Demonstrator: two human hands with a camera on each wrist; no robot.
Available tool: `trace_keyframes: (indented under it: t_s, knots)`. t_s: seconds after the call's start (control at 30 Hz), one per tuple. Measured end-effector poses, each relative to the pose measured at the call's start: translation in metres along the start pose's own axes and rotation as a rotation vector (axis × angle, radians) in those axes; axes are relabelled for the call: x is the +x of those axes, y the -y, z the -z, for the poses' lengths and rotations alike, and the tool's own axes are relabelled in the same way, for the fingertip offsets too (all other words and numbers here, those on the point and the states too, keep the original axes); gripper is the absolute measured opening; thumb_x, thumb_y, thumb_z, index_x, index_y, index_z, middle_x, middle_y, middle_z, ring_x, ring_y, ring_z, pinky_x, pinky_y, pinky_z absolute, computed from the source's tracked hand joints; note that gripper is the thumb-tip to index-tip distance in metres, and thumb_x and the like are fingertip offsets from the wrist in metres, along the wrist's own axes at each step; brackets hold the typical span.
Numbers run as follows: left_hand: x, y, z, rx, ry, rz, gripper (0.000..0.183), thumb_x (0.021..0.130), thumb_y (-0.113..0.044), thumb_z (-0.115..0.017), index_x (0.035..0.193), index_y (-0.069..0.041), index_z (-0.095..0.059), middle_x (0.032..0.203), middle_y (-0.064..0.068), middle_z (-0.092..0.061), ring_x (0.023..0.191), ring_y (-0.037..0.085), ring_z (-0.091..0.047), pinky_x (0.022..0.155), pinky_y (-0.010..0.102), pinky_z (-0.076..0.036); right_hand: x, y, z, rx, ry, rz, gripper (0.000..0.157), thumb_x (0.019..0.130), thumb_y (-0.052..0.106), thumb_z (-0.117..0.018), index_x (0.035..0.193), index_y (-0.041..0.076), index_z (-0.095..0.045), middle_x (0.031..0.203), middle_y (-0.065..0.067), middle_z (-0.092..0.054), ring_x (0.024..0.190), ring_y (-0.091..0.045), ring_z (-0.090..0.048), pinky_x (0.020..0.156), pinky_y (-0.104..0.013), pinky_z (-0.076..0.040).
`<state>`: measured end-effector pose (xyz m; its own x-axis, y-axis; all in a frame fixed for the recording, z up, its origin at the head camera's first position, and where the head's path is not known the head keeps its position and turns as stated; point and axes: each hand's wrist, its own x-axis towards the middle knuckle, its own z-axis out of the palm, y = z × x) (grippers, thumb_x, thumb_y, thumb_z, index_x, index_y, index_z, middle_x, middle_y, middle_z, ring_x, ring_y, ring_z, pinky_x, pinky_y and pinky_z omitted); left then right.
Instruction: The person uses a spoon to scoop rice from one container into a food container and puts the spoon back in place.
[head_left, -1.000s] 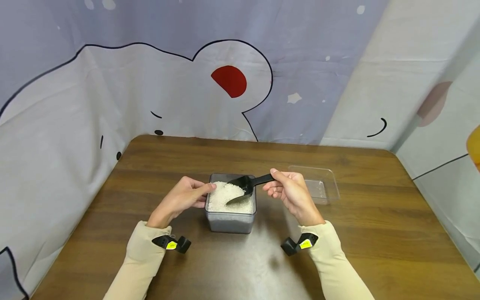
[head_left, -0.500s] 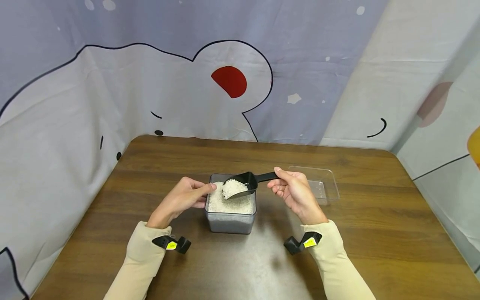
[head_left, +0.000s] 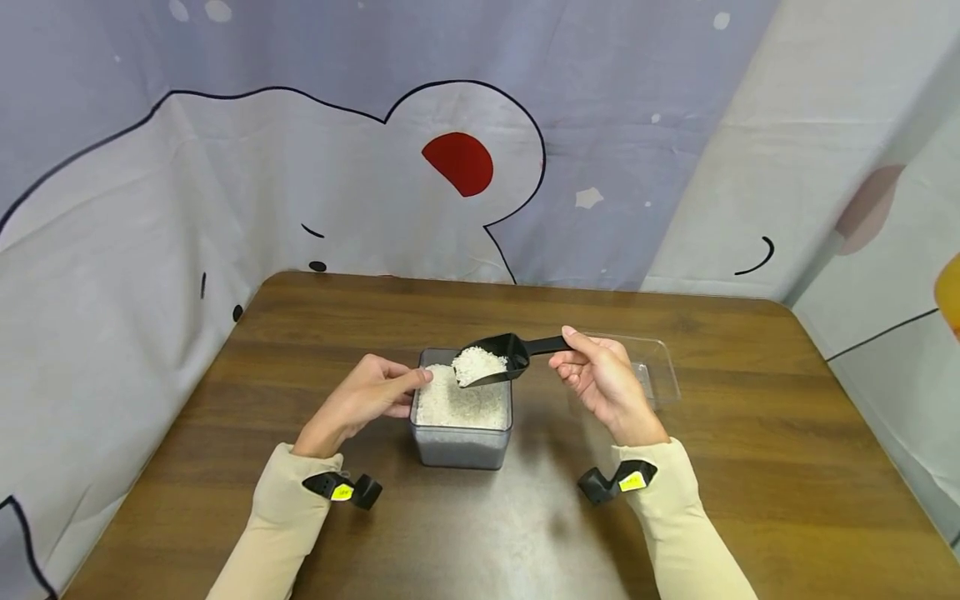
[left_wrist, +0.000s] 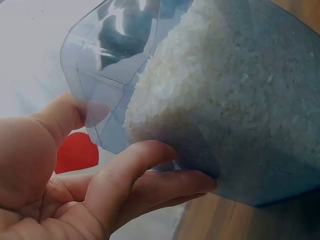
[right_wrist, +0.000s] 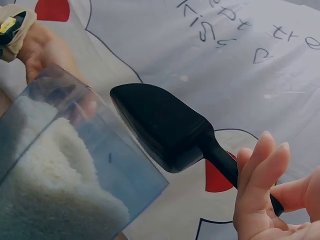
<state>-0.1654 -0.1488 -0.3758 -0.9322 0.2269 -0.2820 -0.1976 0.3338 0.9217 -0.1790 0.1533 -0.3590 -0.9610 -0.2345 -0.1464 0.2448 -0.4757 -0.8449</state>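
A clear bluish square container (head_left: 461,448) stands on the table, filled with white rice (head_left: 457,407). My left hand (head_left: 367,390) grips its left wall, the thumb over the rim and the fingers outside, as the left wrist view shows up close. In my right hand (head_left: 603,385) is the handle of a black scoop (head_left: 517,354), pinched near its end between thumb and fingers. The scoop hangs over the container's right rim with a heap of rice (head_left: 478,366) in its bowl. From the right wrist view only the scoop's dark underside shows, beside the container's top edge.
A shallow clear plastic tray (head_left: 663,371) lies on the wooden table (head_left: 750,417) behind my right hand, partly hidden by it. A printed cloth (head_left: 337,183) hangs directly behind the table's far edge.
The right hand has lifted the scoop out of the rice, now loaded, and moved it up and to the right. The left hand and the container have stayed in place.
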Motion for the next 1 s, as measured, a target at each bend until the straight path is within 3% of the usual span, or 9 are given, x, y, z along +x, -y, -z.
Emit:
trace_keyframes:
  t_s: [0.2, 0.6, 1.0]
  knots:
    - [0.000, 0.000, -0.001, 0.004, -0.001, 0.000, 0.042, 0.085, -0.030, -0.064, 0.107, 0.006, -0.064, 0.108, 0.017, -0.062, 0.089, 0.022, -0.063, 0.074, 0.032, -0.056, -0.001, 0.009, 0.010, 0.039, 0.019, 0.008, 0.017, 0.095, 0.014, -0.048, 0.092, -0.002, -0.045, 0.058, -0.008, -0.065, 0.045, -0.008, -0.058, 0.041, -0.013, -0.045]
    - [0.001, 0.000, -0.001, 0.020, -0.014, 0.008, 0.042, 0.085, -0.029, -0.064, 0.108, 0.007, -0.063, 0.108, 0.018, -0.062, 0.088, 0.022, -0.063, 0.072, 0.031, -0.056, -0.006, 0.038, 0.049, 0.144, 0.026, 0.088, 0.027, 0.095, 0.011, -0.048, 0.078, -0.003, -0.063, 0.060, -0.012, -0.066, 0.047, -0.011, -0.060, 0.043, -0.016, -0.047]
    - [0.001, -0.002, -0.002, -0.012, -0.009, 0.032, 0.044, 0.085, -0.027, -0.065, 0.109, 0.009, -0.062, 0.109, 0.020, -0.061, 0.088, 0.022, -0.063, 0.074, 0.031, -0.056, -0.012, 0.059, 0.098, 0.217, -0.058, 0.100, 0.015, 0.094, 0.008, -0.051, 0.083, -0.001, -0.056, 0.060, -0.015, -0.065, 0.047, -0.015, -0.060, 0.042, -0.018, -0.048]
